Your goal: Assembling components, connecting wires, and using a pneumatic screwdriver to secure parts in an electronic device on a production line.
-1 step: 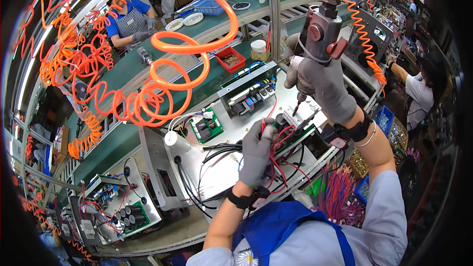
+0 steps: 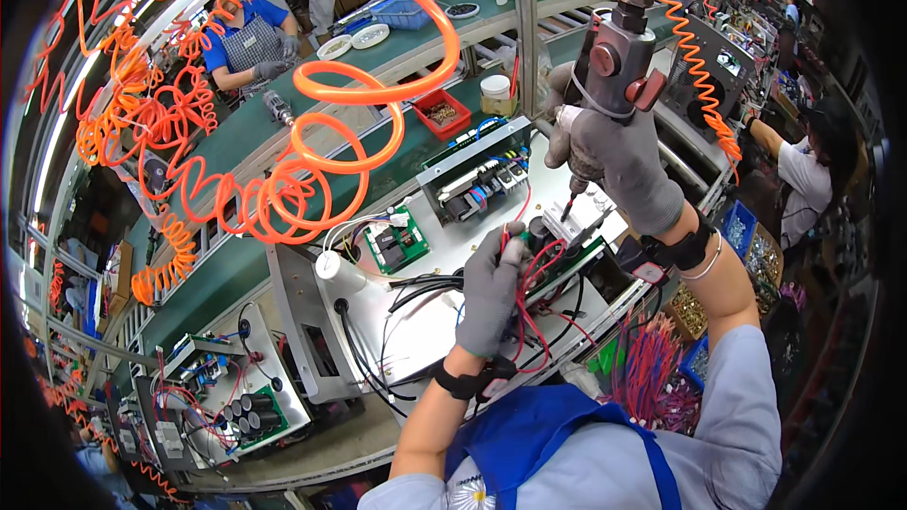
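Presently, right hand (image 2: 624, 162): gloved, wrapped round the power screwdriver (image 2: 619, 61), which points down; a firm but unforced grip should limit twist at the wrist.
Bit (image 2: 570, 206): its tip is down by the silver metal part (image 2: 563, 229) at the right end of the metal tray (image 2: 416, 329). Contact with a screw head cannot be told. Best to seat it fully before giving power.
Angle: the tool leans in this view, but the wide lens bends lines, so true squareness is uncertain. Bring bit and screw into one line; a skewed start could spoil the thread.
Left hand (image 2: 491, 291): gloved, apparently pinching the red wires (image 2: 535, 326) just left of the metal part. Useful there if it draws slack away from the bit; fingertips should stay out of its path.
Black cables (image 2: 425, 285): lying in the tray to the left of the left hand, apart from the bit.
Tray: set at the green counter (image 2: 383, 195); steady it if it creeps under pressure.
Pressure: moderate, straight down, easing off once the head seats; overdriving might harm the green board (image 2: 593, 250) alongside.
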The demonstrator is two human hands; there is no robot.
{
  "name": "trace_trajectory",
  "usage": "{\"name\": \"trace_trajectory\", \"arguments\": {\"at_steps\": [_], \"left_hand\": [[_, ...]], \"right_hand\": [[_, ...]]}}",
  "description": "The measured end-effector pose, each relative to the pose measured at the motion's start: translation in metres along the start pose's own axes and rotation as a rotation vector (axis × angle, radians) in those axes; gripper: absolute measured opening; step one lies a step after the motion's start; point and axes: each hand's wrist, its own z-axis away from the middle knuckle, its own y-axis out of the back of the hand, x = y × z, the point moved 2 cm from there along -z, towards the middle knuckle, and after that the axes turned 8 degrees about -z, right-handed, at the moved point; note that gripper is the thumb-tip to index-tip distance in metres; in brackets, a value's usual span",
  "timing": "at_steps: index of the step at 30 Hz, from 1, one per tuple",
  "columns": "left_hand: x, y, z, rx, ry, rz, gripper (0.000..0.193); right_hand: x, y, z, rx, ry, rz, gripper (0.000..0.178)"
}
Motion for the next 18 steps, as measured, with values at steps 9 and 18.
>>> {"name": "trace_trajectory", "arguments": {"at_steps": [9,18], "left_hand": [[-0.008,-0.006,-0.009,0.097,-0.139,-0.349,0.026],[-0.012,-0.003,-0.013,-0.062,0.026,-0.153,0.025]], "right_hand": [[0.001,0.004,0.002,-0.022,0.020,-0.013,0.031],[0.005,0.007,0.001,-0.042,-0.011,-0.117,0.036]]}}
